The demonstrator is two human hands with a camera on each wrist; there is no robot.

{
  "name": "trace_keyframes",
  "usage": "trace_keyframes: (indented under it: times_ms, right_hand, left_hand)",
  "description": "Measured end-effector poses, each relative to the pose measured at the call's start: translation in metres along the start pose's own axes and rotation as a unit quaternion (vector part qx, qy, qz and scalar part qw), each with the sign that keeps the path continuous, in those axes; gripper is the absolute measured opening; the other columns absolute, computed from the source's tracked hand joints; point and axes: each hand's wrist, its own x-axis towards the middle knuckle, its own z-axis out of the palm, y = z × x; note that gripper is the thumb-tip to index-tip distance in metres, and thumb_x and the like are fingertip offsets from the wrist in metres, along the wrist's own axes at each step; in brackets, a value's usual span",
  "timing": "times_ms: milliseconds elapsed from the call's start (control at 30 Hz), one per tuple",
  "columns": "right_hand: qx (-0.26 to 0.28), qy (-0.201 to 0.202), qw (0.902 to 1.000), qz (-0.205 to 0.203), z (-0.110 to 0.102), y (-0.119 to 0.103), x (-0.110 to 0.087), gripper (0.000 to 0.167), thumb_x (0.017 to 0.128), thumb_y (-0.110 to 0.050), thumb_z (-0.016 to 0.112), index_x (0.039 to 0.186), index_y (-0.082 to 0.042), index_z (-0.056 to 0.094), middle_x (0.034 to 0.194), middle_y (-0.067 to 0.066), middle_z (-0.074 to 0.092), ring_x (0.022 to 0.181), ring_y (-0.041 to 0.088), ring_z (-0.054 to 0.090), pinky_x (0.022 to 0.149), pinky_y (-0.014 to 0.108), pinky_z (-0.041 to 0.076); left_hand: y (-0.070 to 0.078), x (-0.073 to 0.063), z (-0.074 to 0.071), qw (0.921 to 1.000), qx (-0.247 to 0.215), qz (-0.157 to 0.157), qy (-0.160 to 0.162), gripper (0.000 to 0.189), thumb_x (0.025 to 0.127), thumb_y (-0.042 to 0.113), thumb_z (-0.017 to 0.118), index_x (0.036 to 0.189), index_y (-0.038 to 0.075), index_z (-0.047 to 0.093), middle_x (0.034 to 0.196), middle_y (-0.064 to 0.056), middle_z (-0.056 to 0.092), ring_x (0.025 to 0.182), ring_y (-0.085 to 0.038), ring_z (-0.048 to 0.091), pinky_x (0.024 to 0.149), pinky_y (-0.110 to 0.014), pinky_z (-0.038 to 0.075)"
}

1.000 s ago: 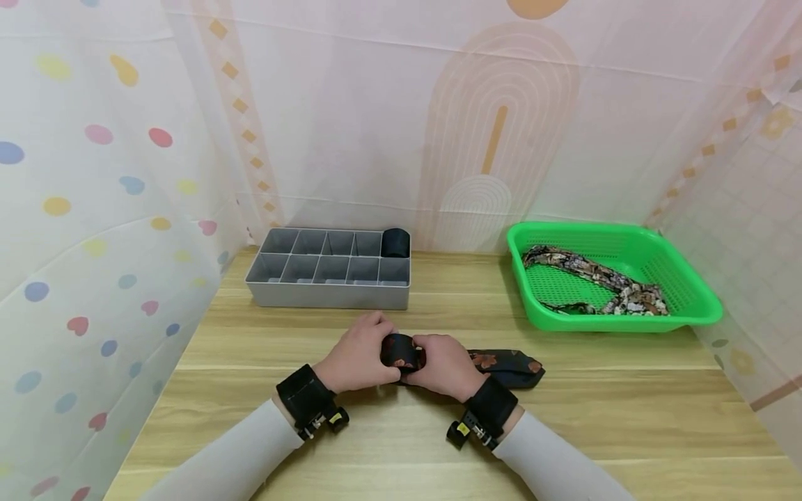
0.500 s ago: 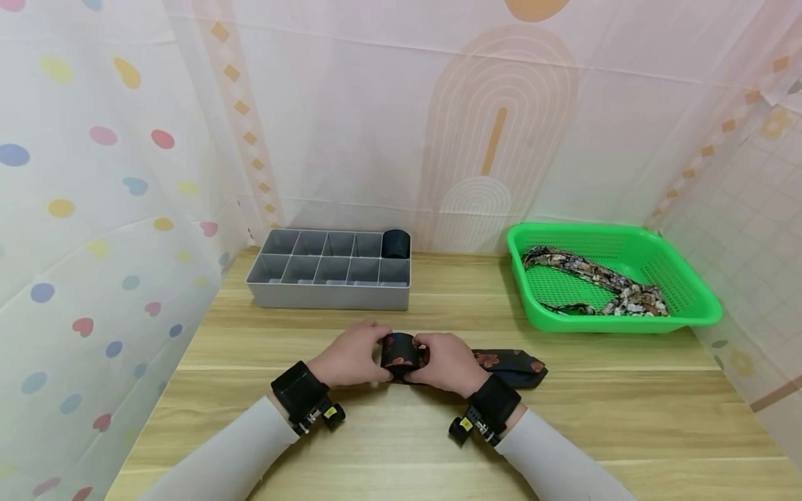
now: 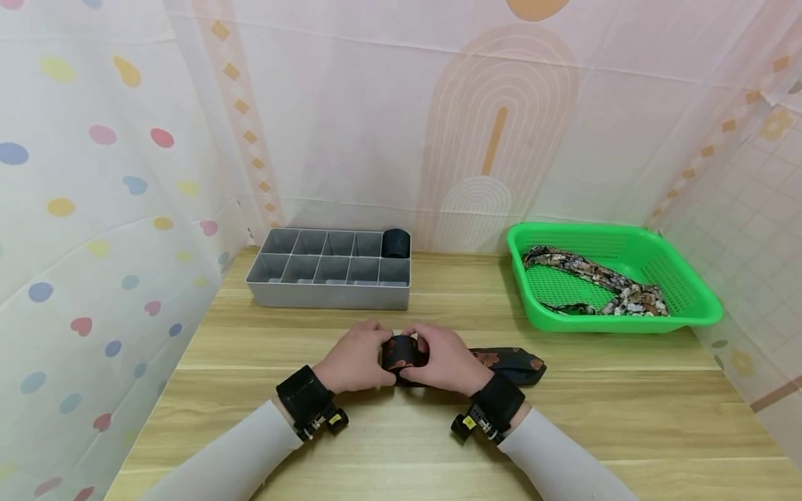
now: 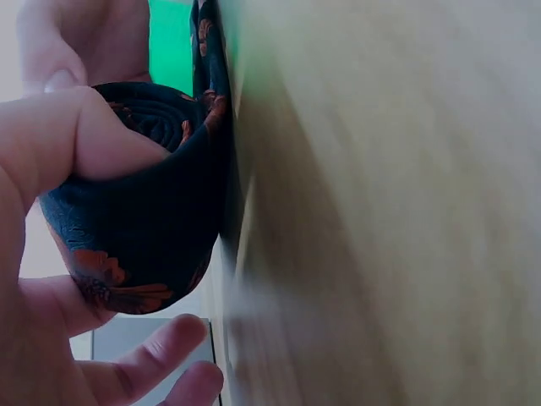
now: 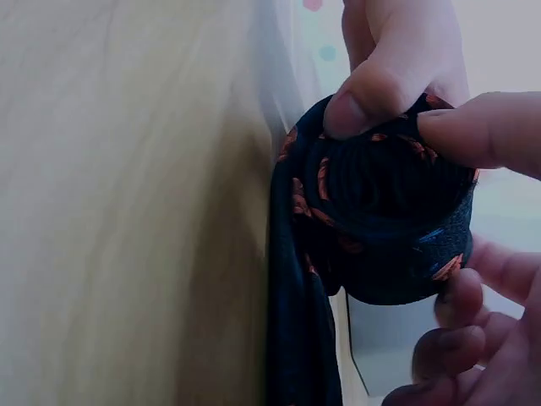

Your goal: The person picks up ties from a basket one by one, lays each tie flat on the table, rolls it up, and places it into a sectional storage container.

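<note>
A dark necktie with orange flowers is wound into a roll (image 3: pixel 398 352) on the table, and its unrolled tail (image 3: pixel 512 364) stretches off to the right, ending in a point. My left hand (image 3: pixel 356 359) grips the roll's left side, its thumb pressed on the coiled end in the left wrist view. From the right, my right hand (image 3: pixel 448 360) holds the same roll between thumb and fingers, covering part of the tail. Spiral layers of the coil (image 5: pixel 372 182) show in the right wrist view, where the tail runs along the table beneath.
Behind the left hand stands a grey divided box (image 3: pixel 332 298) with a dark roll (image 3: pixel 395 243) in its back right compartment. At the right is a green basket (image 3: pixel 626 323) holding a patterned cloth strip (image 3: pixel 583 268). A printed curtain (image 3: pixel 376 125) hangs behind the table.
My right hand has shifted its fingers farther over the top of the roll. The left hand moved slightly left, then back. The tie's tail has barely moved.
</note>
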Motion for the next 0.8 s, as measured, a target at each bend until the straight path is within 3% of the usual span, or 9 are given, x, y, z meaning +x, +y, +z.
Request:
trace_keyframes:
  times_ms: [167,433,633,800]
  right_hand:
    - [-0.006,0.020,0.9996,-0.017,0.002,-0.005,-0.001,0.039,0.082,-0.024,0.085,0.118,-0.020,0.069,0.079,-0.007,0.056,0.071,0.009,0.052,0.071,0.026,0.047]
    - [-0.007,0.018,0.9998,0.008,-0.003,-0.005,-0.002,0.036,0.080,-0.021,0.084,0.114,-0.019,0.069,0.080,-0.005,0.056,0.069,0.011,0.050,0.066,0.026,0.043]
    - [-0.007,0.015,0.9994,0.029,-0.005,-0.002,-0.002,0.032,0.079,-0.021,0.084,0.106,-0.021,0.068,0.079,-0.003,0.056,0.066,0.011,0.048,0.062,0.025,0.038]
    - [-0.015,-0.007,0.9986,0.050,0.005,-0.002,-0.002,0.027,0.081,-0.022,0.085,0.102,-0.022,0.069,0.070,-0.006,0.057,0.060,0.009,0.050,0.059,0.025,0.040]
  left_hand:
    - [0.002,0.000,-0.001,0.9999,0.011,0.011,-0.005,0.039,0.067,0.029,0.089,0.098,0.015,0.068,0.094,-0.002,0.057,0.083,-0.020,0.051,0.068,-0.033,0.047]
    - [0.000,0.000,-0.002,0.9999,-0.004,-0.005,-0.009,0.038,0.067,0.030,0.087,0.097,0.018,0.068,0.095,-0.001,0.057,0.083,-0.020,0.051,0.068,-0.032,0.047]
    - [0.004,0.000,-0.007,0.9993,-0.024,-0.004,0.028,0.048,0.067,0.031,0.081,0.111,0.014,0.073,0.104,0.000,0.058,0.090,-0.018,0.054,0.076,-0.034,0.049]
    - [0.009,-0.001,-0.006,0.9979,-0.026,0.016,0.058,0.046,0.067,0.030,0.080,0.110,0.015,0.073,0.107,0.000,0.060,0.095,-0.018,0.055,0.079,-0.034,0.049]
